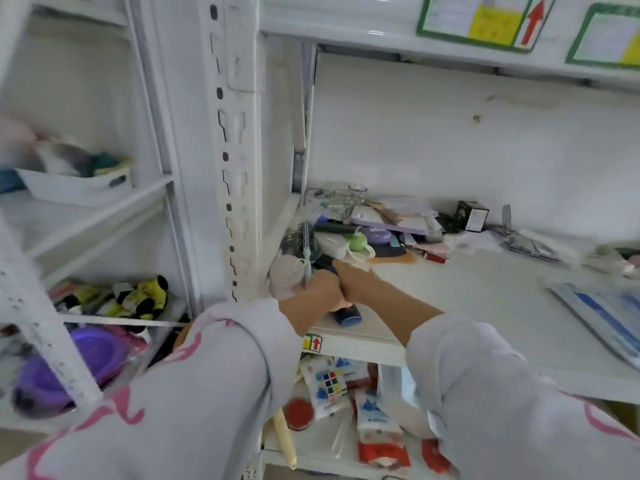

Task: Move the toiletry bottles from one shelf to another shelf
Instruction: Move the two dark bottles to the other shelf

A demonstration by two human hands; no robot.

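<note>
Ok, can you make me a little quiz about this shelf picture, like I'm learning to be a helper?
1. True or false: both hands, the left hand and the right hand, are at the dark blue bottle near the shelf's front edge.
2. What stands upright just behind the left hand? A) a round hairbrush B) a candle C) a spoon
3. Fill in: the clear drinking glasses sit at the ____ of the shelf, near the wall.

Key: 1 true; 2 A; 3 back
</note>
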